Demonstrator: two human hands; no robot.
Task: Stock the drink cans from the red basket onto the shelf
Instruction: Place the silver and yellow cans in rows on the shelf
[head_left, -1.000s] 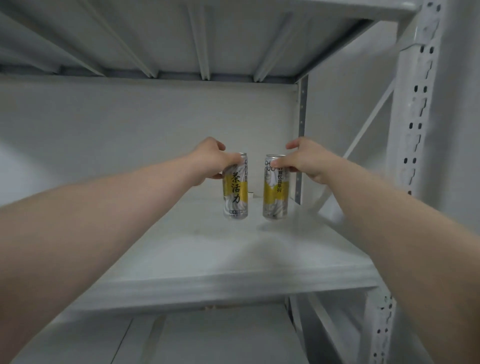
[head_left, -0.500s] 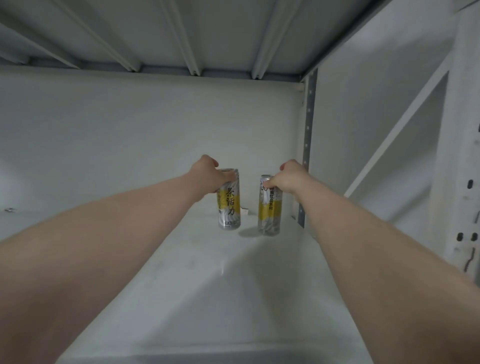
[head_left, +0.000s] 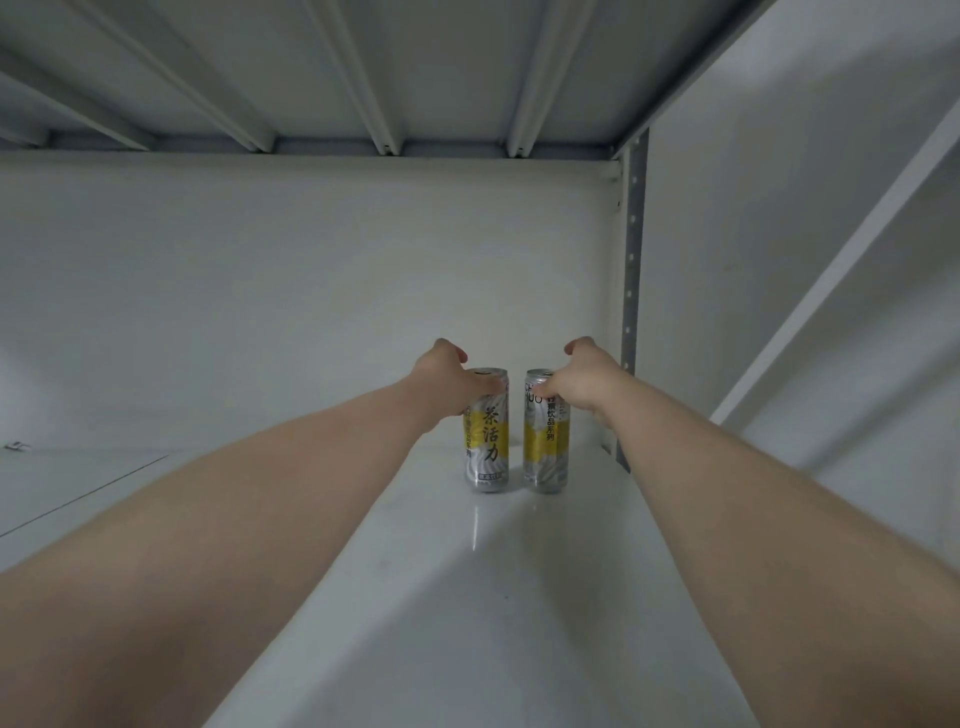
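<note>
Far back on the shelf (head_left: 467, 597), left hand (head_left: 447, 382) grips the left drink can (head_left: 485, 441) near its top; right hand (head_left: 576, 382) grips the right drink can (head_left: 545, 441), at its 3 o'clock. They look hard, smooth, maybe slippery: hold the sides.

left hand (head_left: 442, 382) — grips left can (head_left: 488, 449) | right hand (head_left: 584, 383) — grips right can (head_left: 545, 454)

The 2 cans (head_left: 487, 447) now stand deeper on the shelf (head_left: 467, 597).

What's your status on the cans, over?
Left hand grips left can, right hand grips right can. Both upright on shelf. Nothing blocking.
</note>
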